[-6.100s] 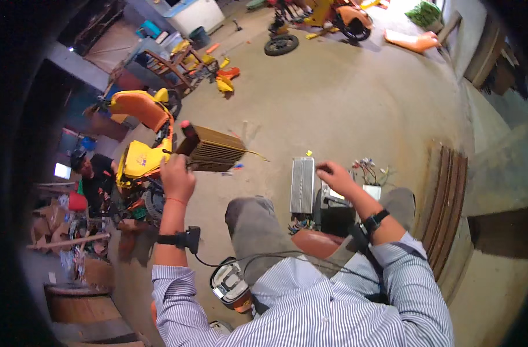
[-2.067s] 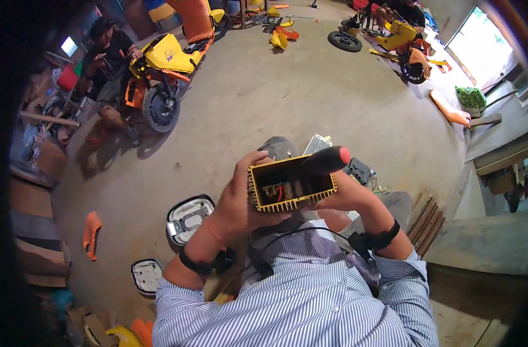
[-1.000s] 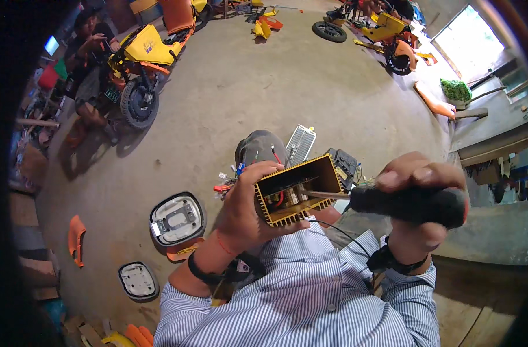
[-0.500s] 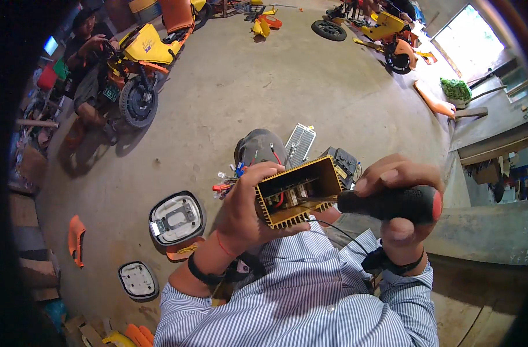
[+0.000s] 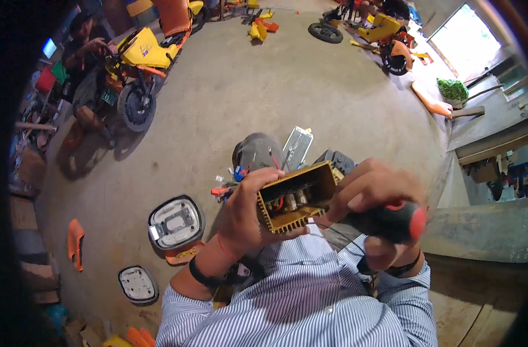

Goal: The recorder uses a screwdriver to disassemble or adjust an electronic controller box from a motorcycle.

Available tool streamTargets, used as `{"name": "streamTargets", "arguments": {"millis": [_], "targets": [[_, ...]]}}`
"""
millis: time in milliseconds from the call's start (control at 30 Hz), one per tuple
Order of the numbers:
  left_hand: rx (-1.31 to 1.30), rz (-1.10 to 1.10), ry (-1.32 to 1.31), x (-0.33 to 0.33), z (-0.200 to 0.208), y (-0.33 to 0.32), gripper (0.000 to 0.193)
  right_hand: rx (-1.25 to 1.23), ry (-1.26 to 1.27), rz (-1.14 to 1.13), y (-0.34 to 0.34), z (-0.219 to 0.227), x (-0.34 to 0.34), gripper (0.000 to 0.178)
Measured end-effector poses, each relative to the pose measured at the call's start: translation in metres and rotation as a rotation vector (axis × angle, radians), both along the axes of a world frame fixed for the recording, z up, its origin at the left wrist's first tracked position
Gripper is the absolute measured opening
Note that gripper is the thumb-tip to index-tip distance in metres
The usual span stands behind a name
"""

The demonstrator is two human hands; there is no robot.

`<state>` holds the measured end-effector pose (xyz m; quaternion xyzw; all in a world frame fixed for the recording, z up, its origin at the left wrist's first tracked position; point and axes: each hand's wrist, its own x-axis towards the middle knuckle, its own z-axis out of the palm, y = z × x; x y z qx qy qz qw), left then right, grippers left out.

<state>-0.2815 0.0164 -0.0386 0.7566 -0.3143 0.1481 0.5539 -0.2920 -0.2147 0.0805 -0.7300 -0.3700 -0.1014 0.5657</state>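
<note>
Gold finned metal housing (image 5: 291,222) is held up before the person's chest in the head view, its open end tilted toward the camera, with a red wire (image 5: 280,202) inside. The left hand (image 5: 245,203) pinches its left end, thumb over the upper edge and fingers under the lower one. The right hand (image 5: 371,194), its fingers closed around a black-and-red screwdriver (image 5: 385,223), sits at the right rim; the tip cannot be made out. Past the upper edge, a silver finned box (image 5: 298,146) and a black plastic case (image 5: 336,159) crowd close beside the grey-clad knee (image 5: 257,151), and loose connectors (image 5: 220,190) show near the left wrist. Farther ahead, bare floor (image 5: 246,81) runs wide to a yellow scooter (image 5: 148,49) at upper left. Left of the forearm, an oval white shell (image 5: 183,238) lies on the floor, well apart from the housing.
</note>
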Motion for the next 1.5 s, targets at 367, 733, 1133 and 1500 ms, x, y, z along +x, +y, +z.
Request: {"name": "streamTargets", "arguments": {"millis": [367, 733, 1133, 1500], "targets": [[-0.043, -0.029, 0.019, 0.004, -0.015, -0.002, 0.095, -0.004, -0.02, -0.006, 0.016, -0.013, -0.003, 0.036], [0.011, -0.021, -0.002, 0.002, -0.006, -0.004, 0.095, 0.111, 0.02, -0.067, 0.018, -0.043, 0.002, 0.038], [-0.016, -0.008, 0.072, 0.001, -0.006, -0.004, 0.097, 0.462, 0.107, -0.283, 0.039, -0.047, -0.013, 0.026], [0.0, -0.002, 0.024, 0.003, -0.004, -0.004, 0.097, 0.66, 0.072, -0.315, 0.047, -0.054, -0.013, 0.049]]}}
